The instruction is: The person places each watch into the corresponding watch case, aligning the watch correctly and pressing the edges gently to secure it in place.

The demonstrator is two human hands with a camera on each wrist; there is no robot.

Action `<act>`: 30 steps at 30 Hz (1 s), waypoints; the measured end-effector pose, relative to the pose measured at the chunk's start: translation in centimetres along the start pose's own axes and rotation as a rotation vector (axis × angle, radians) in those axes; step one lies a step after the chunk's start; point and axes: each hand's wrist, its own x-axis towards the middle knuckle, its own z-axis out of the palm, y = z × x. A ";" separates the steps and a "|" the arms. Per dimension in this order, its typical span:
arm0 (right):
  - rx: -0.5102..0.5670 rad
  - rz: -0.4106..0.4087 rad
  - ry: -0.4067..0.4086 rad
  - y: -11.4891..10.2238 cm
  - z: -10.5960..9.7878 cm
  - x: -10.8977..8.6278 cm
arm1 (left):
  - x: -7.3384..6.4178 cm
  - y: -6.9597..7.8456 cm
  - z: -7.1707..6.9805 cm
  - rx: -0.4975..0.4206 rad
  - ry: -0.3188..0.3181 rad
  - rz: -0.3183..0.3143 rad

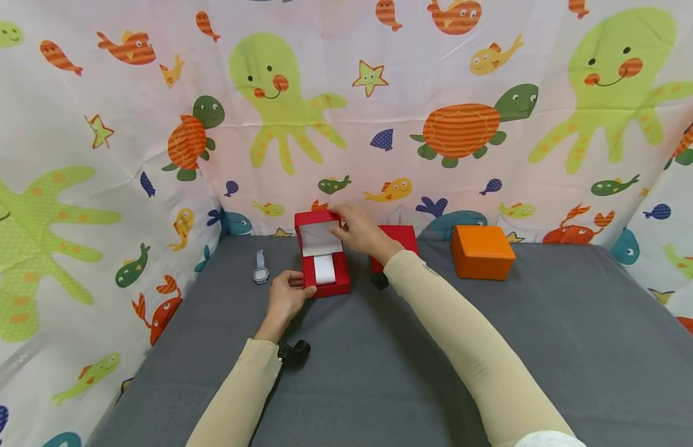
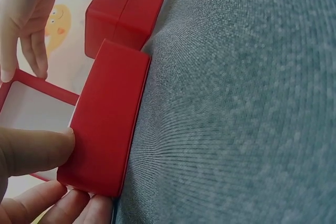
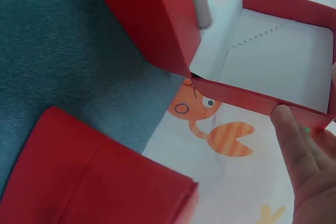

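A red watch box [image 1: 336, 289] stands on the table with its lid raised, showing a white lining and a white cushion [image 1: 324, 269] in the base. My left hand [image 1: 286, 299] grips the base at its front left corner; in the left wrist view the thumb [image 2: 39, 150] presses the front while the other fingers bend round the side. Up at the lid's top right, my right hand [image 1: 362, 231] pinches the rim, and one finger lies along the lid's side [image 3: 252, 98] in the right wrist view. A silver wristwatch [image 1: 260, 273] lies left of the box.
A second red box [image 1: 400, 234], shut, stands to the right, partly behind my right wrist. Farther right is an orange box [image 1: 482, 253], lid down. The grey cloth [image 1: 352, 372] covers the table, and a printed curtain [image 1: 335, 81] rises right behind the boxes.
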 end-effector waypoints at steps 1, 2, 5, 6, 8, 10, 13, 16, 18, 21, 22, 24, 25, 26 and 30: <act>0.007 0.014 -0.002 0.0 0.1 -0.2 | 0.0 0.0 0.0 0.001 -0.001 -0.001; 0.013 0.026 0.002 0.0 0.1 -0.5 | 0.0 0.0 0.0 0.002 -0.003 -0.002; 0.052 0.049 0.038 -0.1 0.4 -1.3 | 0.0 0.1 0.0 -0.005 -0.009 -0.003; 0.062 0.059 0.052 -0.1 0.5 -1.6 | 0.0 0.1 0.0 -0.010 -0.011 -0.003; 0.090 0.081 0.077 -0.2 0.9 -2.2 | 0.0 0.0 -0.1 -0.020 -0.012 -0.005; 0.121 0.108 0.096 -0.3 1.2 -2.9 | 0.0 0.0 0.0 -0.025 -0.014 -0.004; 0.171 0.138 0.100 -0.4 1.7 -4.0 | 0.0 0.0 -0.1 -0.028 -0.016 -0.005; 0.192 0.137 0.095 -0.5 2.1 -4.9 | -0.1 0.0 -0.2 -0.025 -0.023 -0.010; 0.193 0.126 0.082 -0.5 2.4 -5.3 | -0.1 0.0 -0.4 -0.019 -0.026 -0.014; 0.178 0.113 0.058 -0.5 2.7 -5.8 | 0.1 0.1 -0.7 -0.011 -0.023 -0.010; 0.170 0.109 0.044 -0.5 2.9 -5.9 | 0.1 0.1 -0.8 -0.008 -0.022 -0.010; 0.142 0.090 0.018 -0.5 3.1 -6.1 | 0.2 0.3 -1.2 0.000 -0.016 -0.002; 0.123 0.077 0.002 -0.6 3.2 -6.2 | 0.3 0.3 -1.4 0.004 -0.013 0.001; 0.105 0.064 -0.013 -0.6 3.3 -6.3 | 0.3 0.4 -1.7 0.010 -0.012 0.005; 0.036 0.021 -0.067 -0.7 3.6 -6.3 | 0.6 0.5 -2.8 0.045 -0.011 0.065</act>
